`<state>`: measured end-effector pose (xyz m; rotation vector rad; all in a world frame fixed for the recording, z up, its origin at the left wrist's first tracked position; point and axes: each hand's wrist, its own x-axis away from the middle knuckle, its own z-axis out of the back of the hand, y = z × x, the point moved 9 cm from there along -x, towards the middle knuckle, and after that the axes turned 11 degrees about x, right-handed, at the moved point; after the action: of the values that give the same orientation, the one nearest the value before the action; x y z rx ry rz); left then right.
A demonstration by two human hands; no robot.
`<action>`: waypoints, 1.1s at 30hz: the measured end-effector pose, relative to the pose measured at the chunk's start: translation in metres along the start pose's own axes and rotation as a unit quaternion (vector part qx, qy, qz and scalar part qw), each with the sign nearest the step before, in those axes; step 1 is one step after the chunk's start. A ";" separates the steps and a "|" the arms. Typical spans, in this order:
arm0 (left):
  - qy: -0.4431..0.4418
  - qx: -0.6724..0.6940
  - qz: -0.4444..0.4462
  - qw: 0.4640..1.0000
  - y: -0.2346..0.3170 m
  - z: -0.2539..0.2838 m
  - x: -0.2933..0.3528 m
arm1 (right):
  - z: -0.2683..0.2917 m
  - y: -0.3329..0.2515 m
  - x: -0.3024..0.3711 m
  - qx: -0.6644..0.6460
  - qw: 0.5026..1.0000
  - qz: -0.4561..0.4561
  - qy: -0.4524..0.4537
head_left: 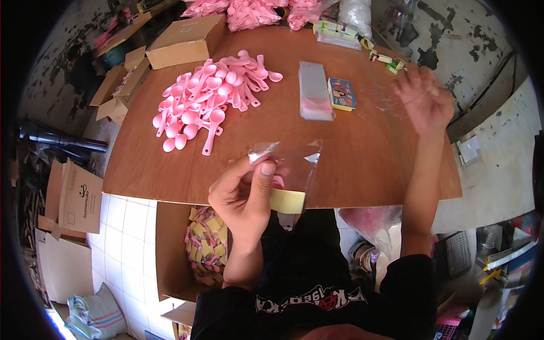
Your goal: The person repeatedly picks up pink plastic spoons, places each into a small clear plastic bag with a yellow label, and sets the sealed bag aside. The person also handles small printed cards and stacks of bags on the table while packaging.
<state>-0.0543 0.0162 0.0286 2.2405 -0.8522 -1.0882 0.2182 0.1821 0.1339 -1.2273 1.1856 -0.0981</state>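
My left hand (245,192) grips a clear plastic bag (292,167) at the near edge of the brown table (362,164). Inside the bag I see a pale yellow card (287,200) and a bit of pink. My right hand (424,101) hovers blurred over the right side of the table, fingers apart, holding nothing I can make out. A heap of pink plastic spoons (209,96) lies left of centre. Right of the heap lie a stack of clear bags (315,90) and a small stack of colourful cards (341,94).
A closed cardboard box (187,41) stands at the table's far left. More pink spoons in bags (249,12) and small packets (338,33) sit at the far edge. Below the table, an open carton (170,255) holds filled packets (207,245). Flat cardboard (73,198) lies on the left floor.
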 end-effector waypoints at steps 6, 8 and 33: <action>-0.040 -0.043 0.014 0.998 -0.009 -0.002 -0.013 | 0.238 0.082 0.082 0.663 0.661 -0.313 0.156; -0.053 -0.059 0.044 0.996 -0.015 -0.005 -0.015 | 0.232 0.078 0.083 0.703 0.630 -0.275 0.184; -0.125 0.029 0.107 0.986 -0.043 -0.012 -0.015 | -0.157 0.061 -0.001 0.436 0.887 -0.009 -0.148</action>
<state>-0.0383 0.0576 0.0144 2.0268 -1.2120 -1.2694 0.0717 0.1034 0.1096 -0.4258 0.7110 -0.3985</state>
